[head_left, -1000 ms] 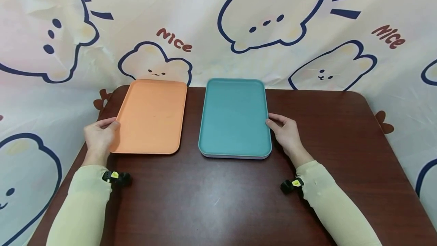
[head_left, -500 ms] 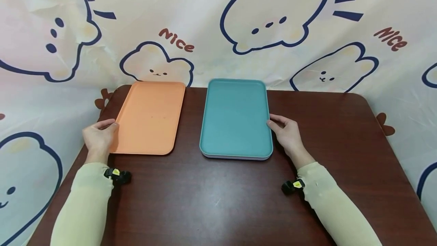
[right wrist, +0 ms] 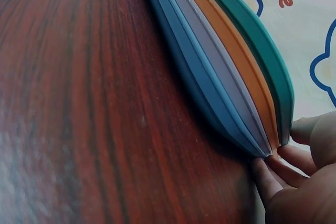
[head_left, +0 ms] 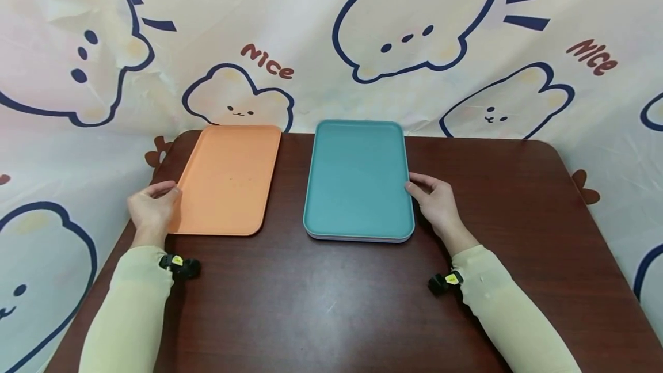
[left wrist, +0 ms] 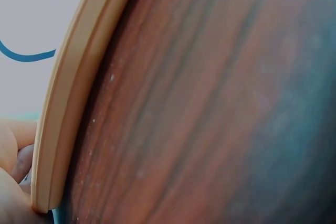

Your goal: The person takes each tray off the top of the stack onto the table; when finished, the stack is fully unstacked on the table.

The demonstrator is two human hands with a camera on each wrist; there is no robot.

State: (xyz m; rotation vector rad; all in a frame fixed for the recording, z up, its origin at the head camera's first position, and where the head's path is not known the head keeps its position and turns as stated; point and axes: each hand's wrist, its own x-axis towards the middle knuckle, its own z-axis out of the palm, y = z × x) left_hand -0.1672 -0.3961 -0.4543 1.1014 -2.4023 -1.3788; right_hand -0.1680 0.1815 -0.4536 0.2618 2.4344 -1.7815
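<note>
A flat orange tray (head_left: 228,180) lies on the left part of the dark wooden table (head_left: 321,304). My left hand (head_left: 150,209) grips its left rim, thumb on top; in the left wrist view the fingers (left wrist: 13,182) curl under the orange edge (left wrist: 68,103). A teal tray (head_left: 357,177) tops a stack in the middle. In the right wrist view the stack shows blue, lavender and orange trays (right wrist: 226,77) beneath the teal one (right wrist: 252,30). My right hand (head_left: 437,203) pinches the stack's right edge at the teal tray, fingertips (right wrist: 278,169) against the rims.
A cartoon-print cloth (head_left: 414,45) hangs behind and around the table. Small black cameras sit on both wrists (head_left: 178,265) (head_left: 442,282). Bare tabletop stretches in front of the trays and to the right of the stack.
The orange tray has slid a little to the left with my left hand, widening the gap to the teal stack. My right hand and the stack have stayed put.
</note>
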